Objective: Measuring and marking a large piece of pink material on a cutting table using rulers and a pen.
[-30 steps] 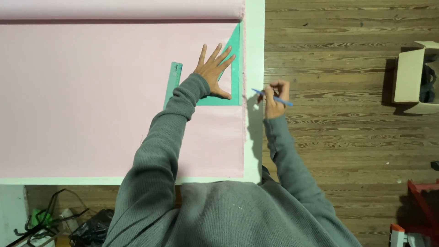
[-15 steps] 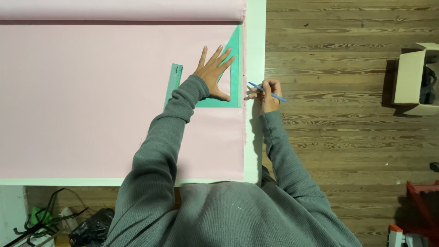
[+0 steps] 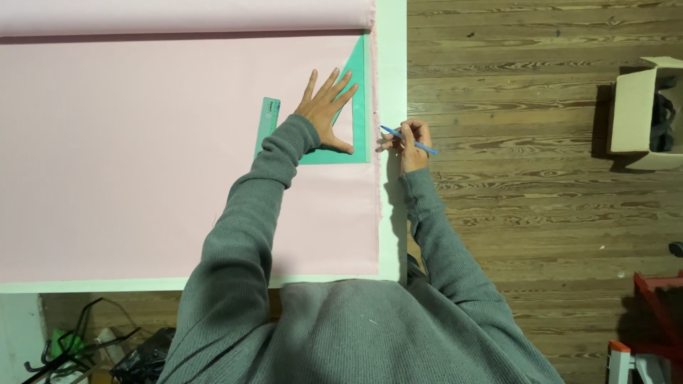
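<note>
Nearest cam: grey knit sweater [image 3: 341, 334], both sleeves running up to the work. Below table edge at left, tangle of cables & a black bag [image 3: 142, 359] on floor. Pink fabric [image 3: 142, 156] covers most of the white table [image 3: 393, 85], its right edge lying just inside table's right edge.

R hand [image 3: 407, 142] sits on the bare white strip beside fabric edge, fingers pinched tight round a blue pen [image 3: 407, 141], tip aimed left at the fabric edge, just beside the green set square [image 3: 361, 107]. L hand [image 3: 326, 110] flat on top of the set square, fingers spread wide, holding nothing, just pressing down. Square's long straight side runs parallel w/ fabric edge, very close to it. A green ruler [image 3: 267, 124] lies next to L wrist, partly under sleeve.

Farther: fabric roll [image 3: 185, 16] along top of table. Wood floor [image 3: 526, 107] at right, open cardboard box [image 3: 644, 110] w/ dark stuff inside far right, red frame [image 3: 658, 306] lower right corner
</note>
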